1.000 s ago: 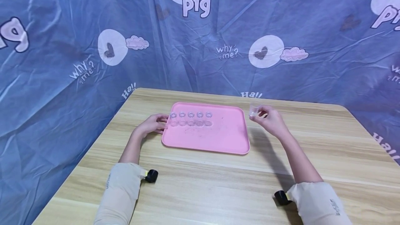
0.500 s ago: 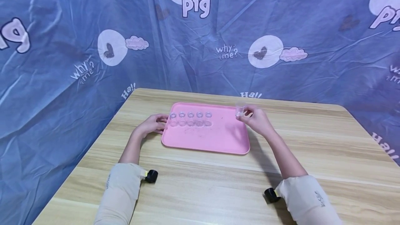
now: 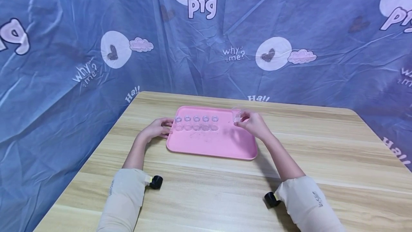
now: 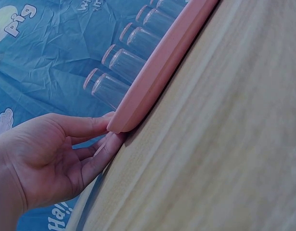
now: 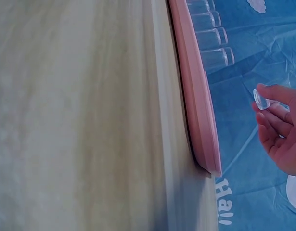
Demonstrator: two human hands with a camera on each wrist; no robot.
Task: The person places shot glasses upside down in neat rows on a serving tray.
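A pink rectangular tray (image 3: 206,144) lies on the wooden table. Several small clear cups (image 3: 196,122) stand lined up across its left and middle part; they are see-through, so their exact rows are hard to tell. My left hand (image 3: 154,129) holds the tray's left end. In the left wrist view its thumb (image 4: 92,126) lies at the rim and the other fingers bear on the tray's side. Above the tray's right part, my right hand (image 3: 254,122) pinches another small clear cup (image 3: 236,115) between thumb and fingers, apart from the lined-up cups.
The wooden table (image 3: 199,189) extends around the tray on all sides. Behind it hangs a blue printed cloth (image 3: 199,60). Black wrist cameras sit at the left sleeve (image 3: 128,189) and the right sleeve (image 3: 305,199).
My right hand has carried the clear cup leftward, from beside the tray's right edge to over its right part. The left hand, tray and lined-up cups have stayed in place.
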